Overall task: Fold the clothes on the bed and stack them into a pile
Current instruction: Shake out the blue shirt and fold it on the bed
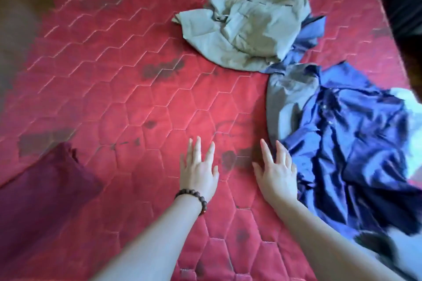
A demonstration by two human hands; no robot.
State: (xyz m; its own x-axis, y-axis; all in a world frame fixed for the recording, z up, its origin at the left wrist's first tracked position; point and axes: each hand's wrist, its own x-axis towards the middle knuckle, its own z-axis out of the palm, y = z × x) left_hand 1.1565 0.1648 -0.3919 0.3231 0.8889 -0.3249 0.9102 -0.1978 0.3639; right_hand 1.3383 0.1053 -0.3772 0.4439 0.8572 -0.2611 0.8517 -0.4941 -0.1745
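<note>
Head view: crumpled satiny blue shirt (349, 143), quilted mattress (109, 89)

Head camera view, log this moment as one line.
left hand: open, above mattress | right hand: open, at blue shirt edge | khaki garment: crumpled, unfolded

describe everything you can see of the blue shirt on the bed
The blue shirt is a shiny, satin-looking button-up, a row of small pale buttons showing down its front. It lies unfolded and crumpled on the right side of the red quilted mattress, partly over a grey garment and beside a white cloth. The right hand, fingers straight, is at its near left edge; contact is unclear. The left hand is apart from it.
</note>
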